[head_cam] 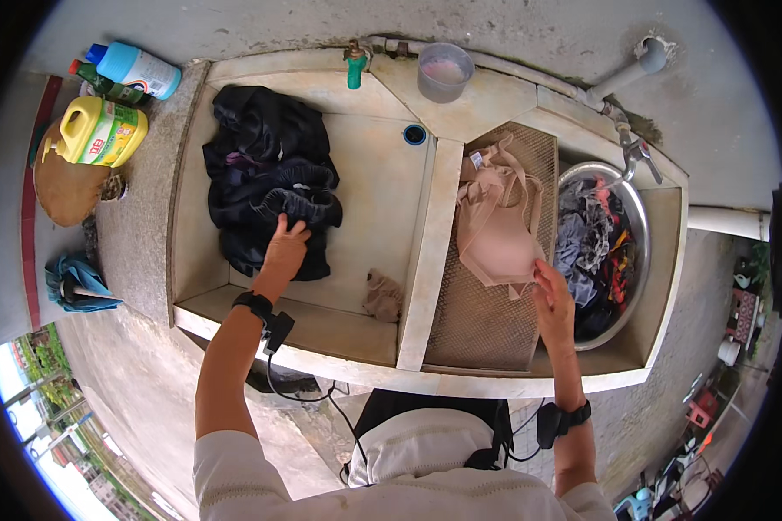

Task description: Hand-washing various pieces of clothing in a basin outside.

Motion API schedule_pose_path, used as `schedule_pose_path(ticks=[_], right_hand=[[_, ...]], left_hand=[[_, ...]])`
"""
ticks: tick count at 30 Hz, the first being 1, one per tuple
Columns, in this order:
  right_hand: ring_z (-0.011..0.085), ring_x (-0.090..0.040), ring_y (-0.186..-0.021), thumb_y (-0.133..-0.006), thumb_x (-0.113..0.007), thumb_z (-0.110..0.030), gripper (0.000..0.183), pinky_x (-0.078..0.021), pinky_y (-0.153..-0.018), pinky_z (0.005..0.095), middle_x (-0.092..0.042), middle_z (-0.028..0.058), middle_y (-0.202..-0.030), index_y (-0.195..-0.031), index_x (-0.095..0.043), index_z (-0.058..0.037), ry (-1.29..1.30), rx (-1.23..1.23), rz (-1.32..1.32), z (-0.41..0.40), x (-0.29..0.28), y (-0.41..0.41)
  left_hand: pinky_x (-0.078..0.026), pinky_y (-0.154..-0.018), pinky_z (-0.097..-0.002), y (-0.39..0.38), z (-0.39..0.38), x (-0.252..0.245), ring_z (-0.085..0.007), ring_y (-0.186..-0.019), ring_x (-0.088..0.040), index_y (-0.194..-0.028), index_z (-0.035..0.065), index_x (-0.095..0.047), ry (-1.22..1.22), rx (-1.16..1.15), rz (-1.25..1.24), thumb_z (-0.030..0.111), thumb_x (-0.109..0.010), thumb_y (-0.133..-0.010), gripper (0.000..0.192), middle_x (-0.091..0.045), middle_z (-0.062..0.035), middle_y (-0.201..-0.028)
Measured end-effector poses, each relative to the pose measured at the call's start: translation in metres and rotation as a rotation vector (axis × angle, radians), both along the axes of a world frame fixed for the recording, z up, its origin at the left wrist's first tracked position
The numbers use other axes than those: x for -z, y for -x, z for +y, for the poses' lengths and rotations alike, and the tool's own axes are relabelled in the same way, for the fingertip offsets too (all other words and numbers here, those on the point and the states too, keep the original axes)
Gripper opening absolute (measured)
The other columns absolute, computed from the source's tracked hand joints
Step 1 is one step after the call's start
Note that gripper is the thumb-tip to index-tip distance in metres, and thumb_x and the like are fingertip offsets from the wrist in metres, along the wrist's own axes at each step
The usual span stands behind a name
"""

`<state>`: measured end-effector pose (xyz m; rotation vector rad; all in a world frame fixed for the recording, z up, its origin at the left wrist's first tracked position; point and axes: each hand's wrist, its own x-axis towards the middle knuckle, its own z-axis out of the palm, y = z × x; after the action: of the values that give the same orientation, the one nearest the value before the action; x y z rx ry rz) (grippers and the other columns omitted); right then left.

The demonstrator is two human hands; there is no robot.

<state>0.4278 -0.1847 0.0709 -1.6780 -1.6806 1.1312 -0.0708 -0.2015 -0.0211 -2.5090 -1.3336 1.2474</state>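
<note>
My left hand [287, 247] rests on a heap of black clothes [267, 150] in the left sink basin, its fingertips on a gathered waistband; whether it grips the cloth I cannot tell. A beige bra [498, 244] lies on the ribbed washboard [482, 325] at the right. The fingers of my right hand [552, 293] pinch the lower right edge of its cup. Beside the washboard, a round metal basin [640, 241] holds wet clothes [590, 241], grey, black, red and yellow. A small beige cloth [383, 296] lies at the left basin's near right corner.
A green-spouted tap [356, 65] and a plastic tub [444, 73] are at the back ledge. A metal tap [635, 153] overhangs the metal basin. On the left ledge stand a yellow detergent jug [107, 133], a blue bottle [140, 70] and a green bottle [107, 84]. A divider [430, 260] separates the sink's halves.
</note>
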Motion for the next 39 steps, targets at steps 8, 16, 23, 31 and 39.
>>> schedule_pose_path(ticks=[8,16,23,31,39], right_hand=[[0.0157,-0.060,-0.104,-0.092,-0.051,0.002,0.033,-0.0458,-0.091,0.0266,-0.059,0.0090,-0.120,-0.126,-0.052,-0.0011,0.027,0.063,0.201,0.013,0.019,-0.008],[0.0205,-0.065,-0.098,-0.092,-0.054,-0.001,0.028,-0.0502,-0.085,0.0303,-0.063,0.0109,-0.114,-0.119,-0.056,-0.0019,-0.015,0.072,0.152,0.009,0.011,-0.007],[0.0174,-0.065,-0.095,-0.092,-0.055,-0.002,0.024,-0.0498,-0.083,0.0289,-0.063,0.0087,-0.108,-0.115,-0.058,-0.0020,0.077,0.105,0.262,0.018,0.002,0.017],[0.0255,-0.061,-0.094,-0.081,-0.065,-0.004,0.039,-0.0490,-0.083,0.0354,-0.059,0.0122,-0.113,-0.119,-0.057,-0.0069,0.069,0.129,0.097,0.021,-0.015,0.008],[0.0319,-0.054,-0.102,-0.072,-0.074,-0.010,0.053,-0.0441,-0.082,0.0437,-0.053,0.0077,-0.122,-0.121,-0.053,-0.0129,-0.185,-0.060,-0.373,0.032,-0.022,0.049]], left_hand=[[-0.023,-0.105,-0.0559,0.044,-0.021,-0.011,-0.0230,-0.134,-0.034,-0.117,0.0152,-0.067,0.313,-0.315,0.348,0.023,-0.058,-0.086,0.033,-0.048,-0.0001,-0.140],[-0.048,-0.074,-0.0569,-0.119,0.006,-0.002,-0.0383,-0.092,-0.063,-0.115,0.0084,-0.066,0.795,-0.434,0.122,0.025,-0.066,-0.076,0.042,-0.056,-0.0110,-0.127],[-0.052,-0.069,-0.0432,-0.099,-0.092,0.159,-0.0380,-0.091,-0.057,-0.116,0.0004,-0.056,0.253,-0.338,-1.016,0.012,-0.057,-0.080,0.037,-0.056,-0.0166,-0.104],[-0.048,-0.076,-0.0488,-0.100,0.071,0.006,-0.0425,-0.085,-0.058,-0.102,0.0059,-0.052,0.348,-0.755,-0.922,0.016,-0.062,-0.079,0.027,-0.056,-0.0200,-0.098],[-0.046,-0.079,-0.0442,-0.140,0.178,-0.165,-0.0354,-0.093,-0.057,-0.109,0.0049,-0.052,-0.422,-0.807,-1.205,0.010,-0.074,-0.072,0.043,-0.060,-0.0173,-0.097]])
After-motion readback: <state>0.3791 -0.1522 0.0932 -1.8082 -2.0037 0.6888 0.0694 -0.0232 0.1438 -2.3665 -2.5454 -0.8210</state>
